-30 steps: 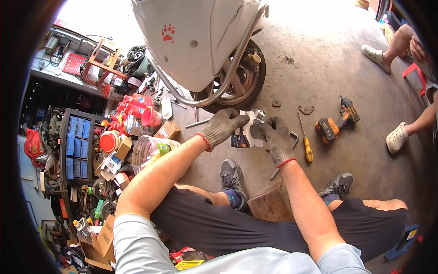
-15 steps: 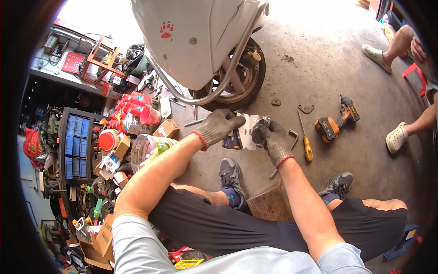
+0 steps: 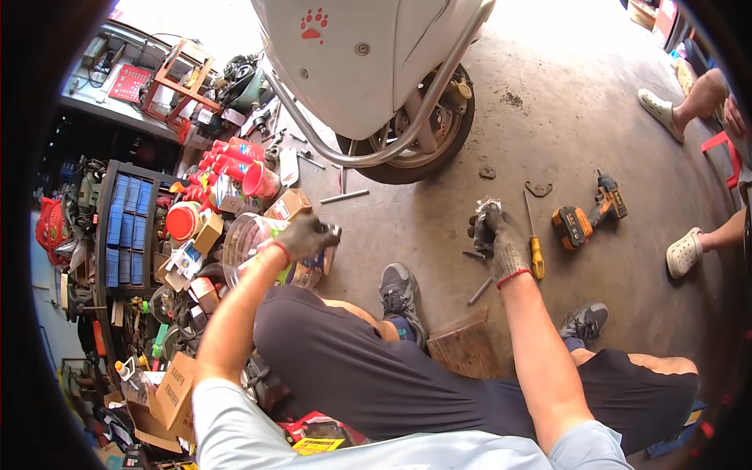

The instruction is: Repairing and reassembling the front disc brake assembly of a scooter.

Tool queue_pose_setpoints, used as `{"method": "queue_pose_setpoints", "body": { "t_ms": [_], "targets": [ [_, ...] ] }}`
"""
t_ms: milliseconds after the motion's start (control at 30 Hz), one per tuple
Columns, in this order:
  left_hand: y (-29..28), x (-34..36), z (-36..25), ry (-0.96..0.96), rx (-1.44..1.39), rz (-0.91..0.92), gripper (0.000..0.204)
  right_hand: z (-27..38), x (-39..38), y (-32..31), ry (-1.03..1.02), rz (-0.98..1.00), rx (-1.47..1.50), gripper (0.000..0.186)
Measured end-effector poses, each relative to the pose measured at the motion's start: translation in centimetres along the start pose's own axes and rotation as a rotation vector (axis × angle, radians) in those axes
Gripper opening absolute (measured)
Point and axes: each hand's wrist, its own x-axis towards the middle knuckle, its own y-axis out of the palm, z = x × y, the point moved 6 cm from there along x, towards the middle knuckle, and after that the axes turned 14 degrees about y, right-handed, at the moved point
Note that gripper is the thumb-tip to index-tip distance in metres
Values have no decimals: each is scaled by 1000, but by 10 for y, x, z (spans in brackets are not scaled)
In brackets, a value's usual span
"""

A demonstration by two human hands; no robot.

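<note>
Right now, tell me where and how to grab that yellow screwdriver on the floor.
Grip the screwdriver by its yellow handle, probably from above, on the person's side: it lies flat, thick handle toward the person, thin shaft pointing away. The right hand is close by, just left of it.

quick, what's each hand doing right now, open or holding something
Left hand: curled near the clear tub; whether it grips anything can't be told.
Right hand: closed on a crumpled silvery packet.
</note>
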Motion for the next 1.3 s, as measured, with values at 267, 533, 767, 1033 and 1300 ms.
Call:
{"method": "queue_pose_setpoints", "body": {
  "t_ms": [267,533,767,1033,1300],
  "targets": [
    [177,-14,69,-250,25,100,54,-9,6,-15,13,82,-26,28],
    [210,-41,88,-460,-113,175,54,-14,2,9,3,252,-34,51],
    [26,-35,14,-11,-314,-17,34,-8,0,26,-32,336,-11,59],
    [-40,14,-217,336,25,220,52,9,-19,36,-14,423,212,50],
    [70,116,-279,469,-125,17,55,52,0,4,-236,380,266,39]
  ]
}}
